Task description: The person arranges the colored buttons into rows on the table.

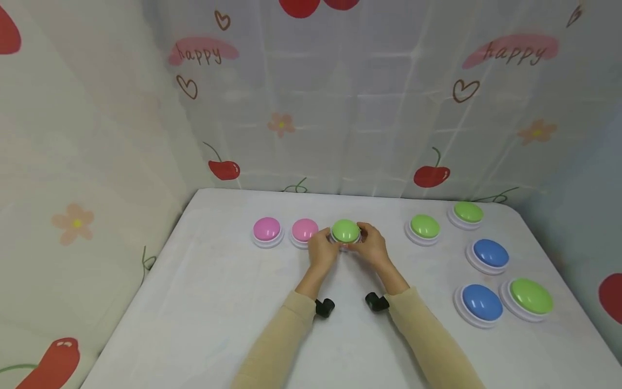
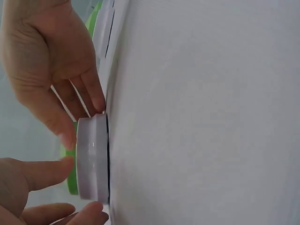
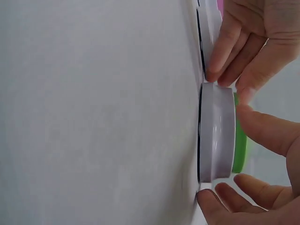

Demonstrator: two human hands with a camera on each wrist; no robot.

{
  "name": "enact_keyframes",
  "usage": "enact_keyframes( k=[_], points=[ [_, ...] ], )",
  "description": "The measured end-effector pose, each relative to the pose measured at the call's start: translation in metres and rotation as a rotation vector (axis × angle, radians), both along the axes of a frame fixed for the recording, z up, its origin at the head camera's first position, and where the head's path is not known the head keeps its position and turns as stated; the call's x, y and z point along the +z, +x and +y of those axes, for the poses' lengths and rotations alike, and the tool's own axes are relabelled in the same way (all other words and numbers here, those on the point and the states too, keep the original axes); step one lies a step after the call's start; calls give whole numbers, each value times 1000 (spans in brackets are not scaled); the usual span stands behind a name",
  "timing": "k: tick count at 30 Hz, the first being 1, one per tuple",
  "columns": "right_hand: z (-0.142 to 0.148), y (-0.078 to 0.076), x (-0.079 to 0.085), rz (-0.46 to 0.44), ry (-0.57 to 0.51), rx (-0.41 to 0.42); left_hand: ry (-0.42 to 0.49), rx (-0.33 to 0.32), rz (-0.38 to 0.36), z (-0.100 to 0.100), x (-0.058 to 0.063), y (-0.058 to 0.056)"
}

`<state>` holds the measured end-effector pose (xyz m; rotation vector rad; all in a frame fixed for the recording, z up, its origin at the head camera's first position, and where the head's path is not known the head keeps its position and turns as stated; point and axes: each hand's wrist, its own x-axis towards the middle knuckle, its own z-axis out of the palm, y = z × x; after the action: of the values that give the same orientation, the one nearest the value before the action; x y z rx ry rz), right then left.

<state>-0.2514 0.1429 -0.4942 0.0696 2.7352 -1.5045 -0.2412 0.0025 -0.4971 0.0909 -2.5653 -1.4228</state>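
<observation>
A round push button with a green dome (image 1: 345, 230) on a white base sits upright on the table between both hands. My left hand (image 1: 323, 249) holds its left side and my right hand (image 1: 371, 246) its right side. In the left wrist view, both thumbs lie at the green edge and fingertips are at the white base (image 2: 92, 159). The right wrist view shows the same button's base (image 3: 218, 133) side-on, its dark underside close against the tabletop. Just left of my left hand is a pink button (image 1: 305, 229), partly covered by it.
Another pink button (image 1: 266, 229) stands farther left on the white table (image 1: 204, 302). On the right are several more: green ones (image 1: 425, 226) and blue ones (image 1: 491, 253). A printed curtain (image 1: 340, 108) hangs behind the table's back edge.
</observation>
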Motion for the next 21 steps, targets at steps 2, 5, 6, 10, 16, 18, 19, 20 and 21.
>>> enact_keyframes(
  k=[2,5,6,10,16,18,19,20,21],
  points=[
    [5,5,3,-6,6,2,-69,18,11,-1,4,4],
    [18,12,11,7,-7,-28,-136,20,68,0,15,9],
    [24,14,13,25,-12,-43,-133,7,97,0,18,11],
    [54,20,21,119,-51,-161,-14,-102,138,10,32,20],
    [94,18,26,170,-80,-420,215,-318,13,38,37,38],
    [105,16,24,156,-86,-478,251,-366,-26,49,35,44],
    [110,15,22,144,-91,-496,252,-380,-35,55,33,46],
    [114,14,21,126,-102,-507,250,-387,-44,60,31,49],
    [118,14,19,108,-113,-513,249,-395,-47,64,29,51]
  ],
)
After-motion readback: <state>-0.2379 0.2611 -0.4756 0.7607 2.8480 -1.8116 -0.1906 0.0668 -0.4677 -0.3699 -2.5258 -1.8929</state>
